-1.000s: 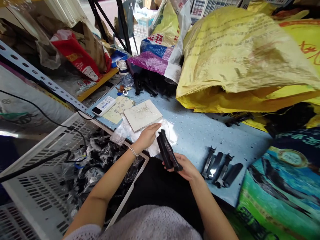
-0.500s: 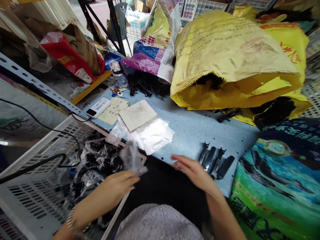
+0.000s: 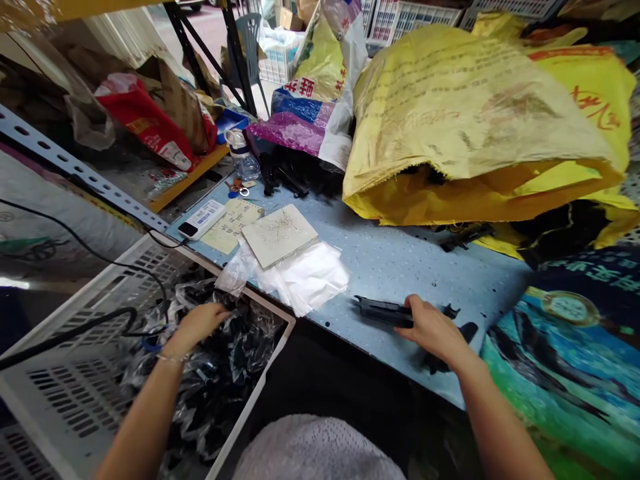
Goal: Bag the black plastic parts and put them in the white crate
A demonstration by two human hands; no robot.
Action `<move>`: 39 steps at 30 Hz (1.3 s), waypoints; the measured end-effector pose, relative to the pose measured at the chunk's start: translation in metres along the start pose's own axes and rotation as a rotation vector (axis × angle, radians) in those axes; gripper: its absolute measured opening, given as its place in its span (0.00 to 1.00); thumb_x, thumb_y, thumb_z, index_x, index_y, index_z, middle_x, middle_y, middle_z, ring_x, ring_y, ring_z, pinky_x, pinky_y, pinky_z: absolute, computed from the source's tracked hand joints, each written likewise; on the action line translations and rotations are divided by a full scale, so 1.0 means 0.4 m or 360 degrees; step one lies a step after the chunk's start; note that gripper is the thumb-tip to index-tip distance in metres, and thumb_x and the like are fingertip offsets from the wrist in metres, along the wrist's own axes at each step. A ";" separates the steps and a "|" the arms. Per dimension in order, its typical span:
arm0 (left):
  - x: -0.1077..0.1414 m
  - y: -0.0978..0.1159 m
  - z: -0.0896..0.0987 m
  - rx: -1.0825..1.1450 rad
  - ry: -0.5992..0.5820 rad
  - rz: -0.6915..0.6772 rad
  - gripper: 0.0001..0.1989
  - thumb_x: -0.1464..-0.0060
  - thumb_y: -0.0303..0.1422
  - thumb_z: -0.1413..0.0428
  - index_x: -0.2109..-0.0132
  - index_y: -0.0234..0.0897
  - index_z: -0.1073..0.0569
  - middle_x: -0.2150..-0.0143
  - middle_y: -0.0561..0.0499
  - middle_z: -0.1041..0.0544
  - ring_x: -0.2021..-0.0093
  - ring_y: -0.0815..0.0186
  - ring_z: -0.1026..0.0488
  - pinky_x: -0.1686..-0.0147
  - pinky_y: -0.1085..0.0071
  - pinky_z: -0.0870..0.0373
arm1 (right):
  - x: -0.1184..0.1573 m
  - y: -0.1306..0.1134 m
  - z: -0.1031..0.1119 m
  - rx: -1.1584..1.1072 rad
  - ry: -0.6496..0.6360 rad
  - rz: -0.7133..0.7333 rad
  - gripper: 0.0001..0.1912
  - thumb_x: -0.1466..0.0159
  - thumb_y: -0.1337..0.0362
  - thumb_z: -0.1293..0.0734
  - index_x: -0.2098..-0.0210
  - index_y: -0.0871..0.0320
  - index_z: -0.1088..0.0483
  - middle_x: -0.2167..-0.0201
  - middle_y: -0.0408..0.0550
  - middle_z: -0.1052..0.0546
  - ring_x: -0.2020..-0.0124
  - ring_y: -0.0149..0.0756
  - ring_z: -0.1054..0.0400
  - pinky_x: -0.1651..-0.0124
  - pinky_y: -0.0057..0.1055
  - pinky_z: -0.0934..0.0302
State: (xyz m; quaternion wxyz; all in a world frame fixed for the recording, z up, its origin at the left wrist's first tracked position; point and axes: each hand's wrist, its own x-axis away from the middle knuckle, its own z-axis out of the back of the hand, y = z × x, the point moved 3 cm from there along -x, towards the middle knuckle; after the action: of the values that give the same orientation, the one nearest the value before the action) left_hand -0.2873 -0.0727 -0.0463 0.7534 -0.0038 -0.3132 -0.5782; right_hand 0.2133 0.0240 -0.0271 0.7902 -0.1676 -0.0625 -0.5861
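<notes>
My right hand (image 3: 433,327) grips one end of a long black plastic part (image 3: 383,311), which lies low over the blue tabletop with its notched end pointing left. Under and beyond that hand are more black plastic parts (image 3: 467,331), partly hidden by it. Over the white crate (image 3: 287,333) at the left, my left hand (image 3: 197,330) has its fingers stretched out and holds nothing I can see. Black parts in clear plastic bags (image 3: 245,347) fill the crate below it. A stack of clear plastic bags (image 3: 315,277) lies at the table's front edge, under a square tile (image 3: 280,235).
A large yellow woven sack (image 3: 465,133) lies across the back of the blue table (image 3: 360,250). A green and blue sack (image 3: 565,347) stands at the right. Far left are a white device (image 3: 203,220), handwritten paper (image 3: 233,227), keys (image 3: 237,189) and a bottle (image 3: 243,157).
My left hand has moved left over the crate, and the clear bag near it is no longer in its fingers. My right hand has moved right and taken hold of a black plastic part.
</notes>
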 end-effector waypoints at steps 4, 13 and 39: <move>-0.065 0.337 -0.114 0.0377 0.0439 -0.0857 0.13 0.37 0.34 0.51 0.51 0.38 0.24 0.53 0.45 0.23 0.55 0.62 0.25 0.53 0.66 0.28 | -0.044 -0.071 -0.024 -0.0783 0.0191 -0.0237 0.36 0.43 0.42 0.34 0.43 0.57 0.40 0.51 0.59 0.26 0.51 0.54 0.30 0.52 0.45 0.36; -0.229 0.478 -0.141 0.0899 0.0150 -0.0655 0.07 0.46 0.33 0.41 0.69 0.34 0.26 0.73 0.52 0.26 0.72 0.66 0.29 0.71 0.72 0.33 | -0.068 -0.244 -0.082 -0.2831 -0.0218 -0.0175 0.15 0.42 0.55 0.29 0.58 0.54 0.28 0.59 0.48 0.22 0.56 0.43 0.27 0.52 0.43 0.31; 0.109 0.466 -0.127 0.0107 0.0439 -0.1622 0.35 0.42 0.25 0.49 0.30 0.42 0.49 0.36 0.41 0.34 0.40 0.57 0.32 0.42 0.58 0.29 | -0.001 -0.442 -0.139 -0.3014 -0.0159 -0.0200 0.15 0.40 0.55 0.29 0.56 0.51 0.30 0.68 0.41 0.24 0.73 0.29 0.32 0.71 0.25 0.34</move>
State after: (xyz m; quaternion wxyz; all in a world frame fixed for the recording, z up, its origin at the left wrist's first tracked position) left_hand -0.0949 -0.0676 0.0003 0.4106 0.2493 -0.1917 -0.8559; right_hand 0.0402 -0.0400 -0.0455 0.2894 -0.7599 0.3959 -0.4267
